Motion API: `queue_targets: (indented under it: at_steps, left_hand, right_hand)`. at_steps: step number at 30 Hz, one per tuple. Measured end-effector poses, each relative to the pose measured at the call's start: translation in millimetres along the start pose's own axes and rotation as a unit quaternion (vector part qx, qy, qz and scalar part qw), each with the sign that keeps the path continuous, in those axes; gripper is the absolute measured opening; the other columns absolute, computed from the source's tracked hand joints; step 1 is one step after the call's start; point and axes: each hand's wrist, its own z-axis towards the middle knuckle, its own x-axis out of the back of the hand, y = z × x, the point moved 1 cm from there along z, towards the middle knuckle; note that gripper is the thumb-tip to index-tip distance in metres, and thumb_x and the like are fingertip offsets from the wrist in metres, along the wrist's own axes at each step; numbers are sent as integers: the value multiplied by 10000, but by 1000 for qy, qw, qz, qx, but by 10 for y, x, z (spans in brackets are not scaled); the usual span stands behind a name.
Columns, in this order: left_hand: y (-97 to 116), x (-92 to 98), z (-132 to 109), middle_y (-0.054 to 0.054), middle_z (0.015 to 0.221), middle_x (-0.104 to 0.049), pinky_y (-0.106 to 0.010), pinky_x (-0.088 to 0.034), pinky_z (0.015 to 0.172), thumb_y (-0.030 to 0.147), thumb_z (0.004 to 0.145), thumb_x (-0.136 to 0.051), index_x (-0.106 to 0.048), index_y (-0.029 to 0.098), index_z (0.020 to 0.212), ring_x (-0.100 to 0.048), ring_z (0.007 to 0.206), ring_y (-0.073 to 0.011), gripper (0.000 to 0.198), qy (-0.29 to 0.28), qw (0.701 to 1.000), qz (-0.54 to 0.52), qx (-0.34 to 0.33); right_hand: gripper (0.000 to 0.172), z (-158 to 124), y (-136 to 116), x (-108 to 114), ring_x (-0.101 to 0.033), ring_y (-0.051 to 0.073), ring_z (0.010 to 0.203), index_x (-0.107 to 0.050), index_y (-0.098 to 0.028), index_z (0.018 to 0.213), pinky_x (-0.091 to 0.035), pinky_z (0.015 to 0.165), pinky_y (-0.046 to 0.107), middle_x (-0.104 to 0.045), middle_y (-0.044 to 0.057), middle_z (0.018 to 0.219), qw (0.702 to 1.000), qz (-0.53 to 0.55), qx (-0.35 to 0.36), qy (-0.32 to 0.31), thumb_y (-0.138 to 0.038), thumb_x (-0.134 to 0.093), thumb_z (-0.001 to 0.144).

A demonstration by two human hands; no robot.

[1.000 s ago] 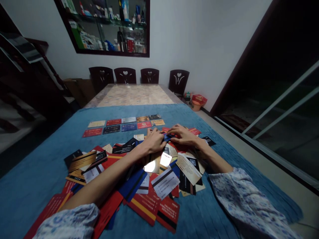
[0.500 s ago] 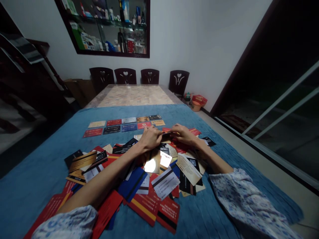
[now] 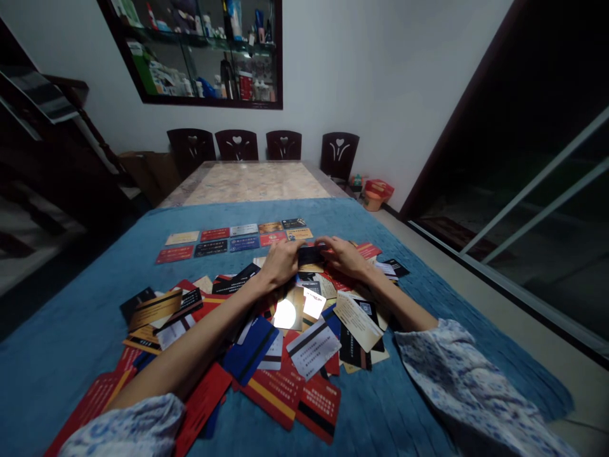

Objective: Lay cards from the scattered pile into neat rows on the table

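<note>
Between my two hands, a dark plastic card [image 3: 311,254] is held above the far side of a loose heap of cards. My left hand [image 3: 281,261] has its fingers closed at the card's left end. At the other end, the fingers of my right hand [image 3: 343,255] pinch it. Beneath and around my forearms lie mixed cards: a blue card [image 3: 250,351], a silver card [image 3: 314,348], a cream card [image 3: 358,320] and several red ones [image 3: 317,406]. Beyond my hands, cards lie flat in two rows, among them a blue card [image 3: 244,243] and a black card [image 3: 212,247].
A blue cloth [image 3: 114,266] covers the near part of the table, with the marble-patterned top [image 3: 261,181] showing past it. Dark chairs [image 3: 236,146] stand behind. To the right are a red and orange container [image 3: 375,193] and a sliding door [image 3: 504,209].
The dark card between my hands has tilted, so its broad face now shows instead of a thin edge. My view has shifted slightly.
</note>
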Motion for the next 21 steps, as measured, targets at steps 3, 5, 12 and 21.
queue_targets:
  at_steps: [3,5,12,21]
  left_hand:
    - [2,-6,-20,-125,1182,-715,-439,-456,980,69,840,-460,-598,183,1321,-621,1115,-290,513,-11,1000,7,5]
    - [9,-7,-38,-130,1205,-705,-452,-444,989,83,843,-464,-576,183,1341,-613,1137,-299,520,-19,1000,19,9]
    - [45,-4,-72,-138,1150,-712,-469,-432,947,124,858,-467,-506,194,1399,-615,1111,-321,547,-43,997,54,31]
    - [16,-55,-57,-149,1176,-692,-479,-444,933,141,867,-475,-516,163,1355,-602,1142,-330,491,-44,997,23,52]
  right_hand:
    - [323,-9,-4,3,-615,183,837,-605,-253,1258,-455,767,272,-671,62,975,1000,-10,0,0,-201,-520,951]
    - [338,-14,-6,5,-617,191,833,-605,-236,1265,-454,768,283,-684,71,976,1000,-17,-1,-2,-191,-527,938]
    - [446,-13,-3,-17,-618,237,975,-593,-199,1294,-459,874,346,-690,106,1108,1000,-15,25,-8,-144,-571,852]
    - [495,-9,40,-35,-543,242,924,-576,-175,1357,-448,826,362,-602,108,1016,997,-67,43,-22,-267,-612,871]
